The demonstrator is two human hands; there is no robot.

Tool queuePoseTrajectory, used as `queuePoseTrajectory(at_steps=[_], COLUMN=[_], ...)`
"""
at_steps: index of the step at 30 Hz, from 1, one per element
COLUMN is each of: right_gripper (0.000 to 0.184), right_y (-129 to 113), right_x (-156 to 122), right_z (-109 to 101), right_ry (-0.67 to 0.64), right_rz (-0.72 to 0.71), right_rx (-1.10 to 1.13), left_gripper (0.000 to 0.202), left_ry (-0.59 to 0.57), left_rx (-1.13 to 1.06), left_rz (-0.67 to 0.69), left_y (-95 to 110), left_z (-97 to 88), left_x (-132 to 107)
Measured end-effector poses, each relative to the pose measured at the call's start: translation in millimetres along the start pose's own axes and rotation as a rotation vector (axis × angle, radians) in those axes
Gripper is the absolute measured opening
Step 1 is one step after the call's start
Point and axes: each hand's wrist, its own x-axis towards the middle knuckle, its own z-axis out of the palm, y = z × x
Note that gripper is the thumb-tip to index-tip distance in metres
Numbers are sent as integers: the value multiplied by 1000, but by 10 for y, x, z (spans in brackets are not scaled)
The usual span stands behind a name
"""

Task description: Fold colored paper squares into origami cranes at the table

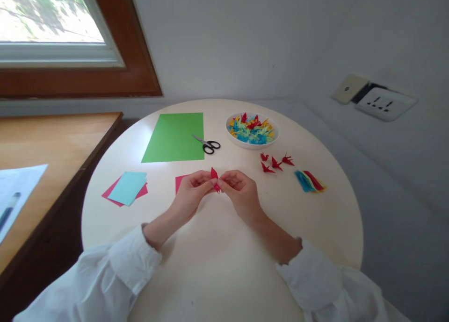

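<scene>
Currently, red folded paper [213,173] sits between left hand [191,191] and right hand [242,192], each pinching it.

Your fingers [207,187] cover parts of the red folded paper [214,173], so you can't see its full shape. Your left hand [187,191] hides much of the pink sheet [178,183] behind it. The light-blue sheet [128,187] covers most of the pink paper [143,190] underneath. You can't count the overlapping cranes [253,128] in the dish [242,145], and the bundled strips [313,180] are too small to tell apart exactly. The bottom edge crops your sleeves [105,266] and the round worktop [217,270]; the left edge crops the wooden desk [63,139], white sheet [21,182] and blurred pen [9,209]. The window [52,18] is cut off too, its outdoor view washed out.
</scene>
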Motion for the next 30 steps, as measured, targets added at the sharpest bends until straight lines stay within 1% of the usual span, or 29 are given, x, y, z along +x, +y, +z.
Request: queuePoseTrajectory(at_steps=[6,8,13,15,20,22,25,30], right_gripper=[17,18,14,16,18,19,21,23], right_y=[15,21,34,49,86,81,62,40], right_x=[10,13,3,-5,-17,-20,-29,-35], right_z=[-10,-22,-50,-53,-54,-57,-59,-52], right_ry=[-20,-45,-243,-287,-268,-280,-305,-334], right_rz=[18,21,25,0,-65,-72,-63,-24], right_rx=[-2,0,-132,-184,-260,-279,-275,-241], left_gripper=[12,13,12,12,14,14,14,15], left_ry=[32,34,0,0,-27,-41,-55,-63], left_rx=[112,121,53,23,-12,1,33,51], left_rz=[50,69,59,42,39,41,56,122], left_y=[-23,-26,-16,-17,-17,-14,-11,-14], left_z=[-37,-39,-32,-31,-31,-33,-41,-55], left_x=[13,11,10,11,13,12,12,15])
